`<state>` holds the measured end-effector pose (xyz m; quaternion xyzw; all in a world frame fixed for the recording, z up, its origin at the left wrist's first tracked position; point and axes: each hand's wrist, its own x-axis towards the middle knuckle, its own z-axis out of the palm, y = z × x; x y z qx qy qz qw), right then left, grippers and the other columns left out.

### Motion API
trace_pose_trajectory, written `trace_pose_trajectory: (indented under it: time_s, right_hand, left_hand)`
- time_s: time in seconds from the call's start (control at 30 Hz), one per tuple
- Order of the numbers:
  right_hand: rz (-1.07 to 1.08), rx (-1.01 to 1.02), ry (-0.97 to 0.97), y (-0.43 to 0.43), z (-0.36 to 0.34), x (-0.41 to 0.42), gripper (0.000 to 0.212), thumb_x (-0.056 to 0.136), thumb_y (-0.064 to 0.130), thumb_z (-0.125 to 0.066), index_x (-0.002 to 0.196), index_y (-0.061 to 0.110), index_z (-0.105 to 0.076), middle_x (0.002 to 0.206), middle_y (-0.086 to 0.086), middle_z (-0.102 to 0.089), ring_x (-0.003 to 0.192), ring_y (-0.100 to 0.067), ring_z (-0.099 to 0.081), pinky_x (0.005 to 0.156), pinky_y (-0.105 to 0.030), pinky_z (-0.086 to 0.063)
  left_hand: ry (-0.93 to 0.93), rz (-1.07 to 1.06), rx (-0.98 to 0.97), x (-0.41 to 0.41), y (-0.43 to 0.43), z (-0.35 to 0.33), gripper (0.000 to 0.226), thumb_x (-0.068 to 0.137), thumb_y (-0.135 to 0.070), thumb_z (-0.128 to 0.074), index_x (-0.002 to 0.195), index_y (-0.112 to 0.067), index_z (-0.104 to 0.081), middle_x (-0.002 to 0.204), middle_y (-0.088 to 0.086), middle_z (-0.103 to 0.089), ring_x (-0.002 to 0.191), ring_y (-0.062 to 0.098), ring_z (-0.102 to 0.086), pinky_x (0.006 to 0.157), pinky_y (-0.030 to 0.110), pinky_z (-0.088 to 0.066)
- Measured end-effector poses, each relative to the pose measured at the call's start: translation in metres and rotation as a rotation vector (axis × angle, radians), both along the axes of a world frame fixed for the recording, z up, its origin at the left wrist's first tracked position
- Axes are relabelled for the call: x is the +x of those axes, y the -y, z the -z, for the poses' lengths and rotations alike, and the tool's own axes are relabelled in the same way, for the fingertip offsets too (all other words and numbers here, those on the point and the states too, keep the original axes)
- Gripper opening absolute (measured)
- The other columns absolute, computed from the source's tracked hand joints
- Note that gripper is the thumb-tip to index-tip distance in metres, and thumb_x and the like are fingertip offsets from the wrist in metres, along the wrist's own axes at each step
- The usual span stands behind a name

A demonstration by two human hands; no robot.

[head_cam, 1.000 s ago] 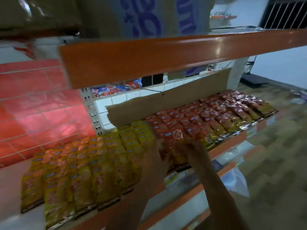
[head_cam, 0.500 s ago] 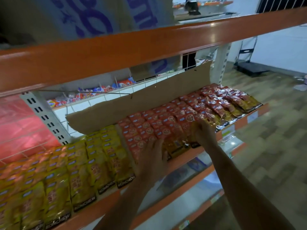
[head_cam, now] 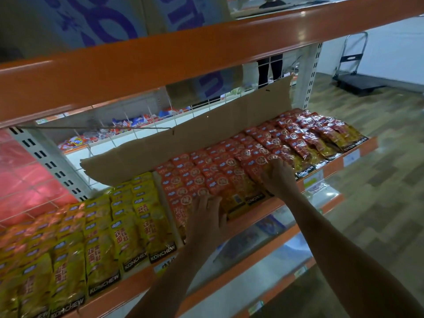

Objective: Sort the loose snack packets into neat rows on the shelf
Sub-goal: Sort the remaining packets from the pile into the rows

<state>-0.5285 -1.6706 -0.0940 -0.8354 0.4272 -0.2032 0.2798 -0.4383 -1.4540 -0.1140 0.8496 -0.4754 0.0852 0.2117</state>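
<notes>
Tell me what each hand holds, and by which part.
Nothing is plainly held: the left hand lies flat on the front row of red packets, and the right hand presses them farther right.

Long cardboard strip [head_cam: 206,143] standing on edge, running left to right. Flat trolley [head_cam: 358,84] sitting on wood-pattern floor [head_cam: 378,180] at far right. Blue-printed carton [head_cam: 103,21] resting overhead. Red tiled wall [head_cam: 20,180] glowing at left.
</notes>
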Motion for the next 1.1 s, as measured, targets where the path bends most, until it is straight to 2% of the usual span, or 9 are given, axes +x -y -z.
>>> trace_pose_trajectory:
  time_s: [0.13,0.3,0.6,0.7,0.83,0.9,1.0,1.1]
  right_hand:
    - [-0.004,-0.007,-0.014,0.0,-0.004,0.005,0.052,0.089,0.023,-0.058,0.133,0.001,-0.039,0.126,-0.021,-0.047,0.115,-0.037,-0.044,0.094,-0.041,-0.037]
    - [-0.055,-0.012,-0.016,-0.006,-0.001,0.008,0.05,0.092,0.025,-0.054,0.133,0.003,-0.037,0.125,-0.02,-0.049,0.112,-0.035,-0.047,0.095,-0.046,-0.042]
    - [-0.039,-0.145,-0.11,-0.019,0.01,0.012,0.046,0.095,0.033,-0.046,0.13,0.002,-0.039,0.129,-0.018,-0.048,0.118,-0.033,-0.045,0.097,-0.041,-0.037]
    - [-0.022,-0.178,-0.15,-0.018,0.011,0.009,0.05,0.095,0.036,-0.046,0.133,0.005,-0.038,0.134,-0.019,-0.044,0.121,-0.036,-0.041,0.098,-0.043,-0.037]
    - [0.034,-0.24,-0.213,-0.018,0.012,0.003,0.048,0.096,0.038,-0.043,0.131,0.005,-0.043,0.13,-0.02,-0.044,0.119,-0.037,-0.041,0.096,-0.042,-0.036]
    - [0.05,-0.3,-0.186,-0.021,0.013,0.001,0.045,0.093,0.034,-0.051,0.126,0.003,-0.048,0.125,-0.021,-0.048,0.115,-0.037,-0.042,0.094,-0.041,-0.035]
    - [0.04,-0.363,-0.093,-0.042,0.011,0.009,0.042,0.083,0.027,-0.062,0.116,0.001,-0.056,0.117,-0.021,-0.054,0.108,-0.038,-0.047,0.09,-0.043,-0.039]
    - [-0.046,-0.392,0.059,-0.085,-0.001,0.032,0.035,0.076,0.02,-0.063,0.104,0.0,-0.059,0.106,-0.022,-0.057,0.097,-0.039,-0.053,0.08,-0.044,-0.045]
  left_hand:
    - [0.0,0.02,-0.03,-0.001,0.0,0.004,0.037,0.08,-0.029,-0.055,0.111,-0.01,-0.064,0.111,0.007,-0.059,0.105,0.029,-0.055,0.086,0.043,-0.052]
    - [-0.016,0.024,-0.066,0.002,0.0,0.009,0.035,0.083,-0.026,-0.055,0.113,-0.01,-0.062,0.114,0.007,-0.056,0.11,0.028,-0.052,0.092,0.043,-0.049]
    - [0.023,0.044,-0.106,0.004,0.0,0.015,0.03,0.081,-0.017,-0.065,0.11,-0.009,-0.062,0.112,0.007,-0.056,0.109,0.027,-0.051,0.091,0.041,-0.049]
    - [0.013,0.041,-0.097,0.004,0.0,0.014,0.031,0.082,-0.021,-0.059,0.111,-0.01,-0.061,0.114,0.007,-0.055,0.11,0.027,-0.05,0.092,0.042,-0.049]
    - [0.007,0.045,-0.099,0.004,-0.001,0.011,0.034,0.084,-0.027,-0.05,0.112,-0.011,-0.061,0.114,0.006,-0.055,0.11,0.026,-0.051,0.091,0.042,-0.049]
    - [0.013,0.051,-0.114,0.004,-0.001,0.008,0.035,0.084,-0.027,-0.05,0.113,-0.01,-0.06,0.115,0.007,-0.055,0.111,0.026,-0.049,0.091,0.043,-0.05]
    - [0.029,0.029,-0.154,0.007,-0.005,0.001,0.034,0.081,-0.017,-0.064,0.115,-0.009,-0.06,0.116,0.009,-0.055,0.112,0.026,-0.046,0.091,0.039,-0.047]
    - [0.053,-0.012,-0.205,0.015,-0.016,-0.013,0.033,0.081,-0.018,-0.054,0.114,-0.013,-0.059,0.115,0.007,-0.055,0.109,0.026,-0.046,0.092,0.036,-0.044]
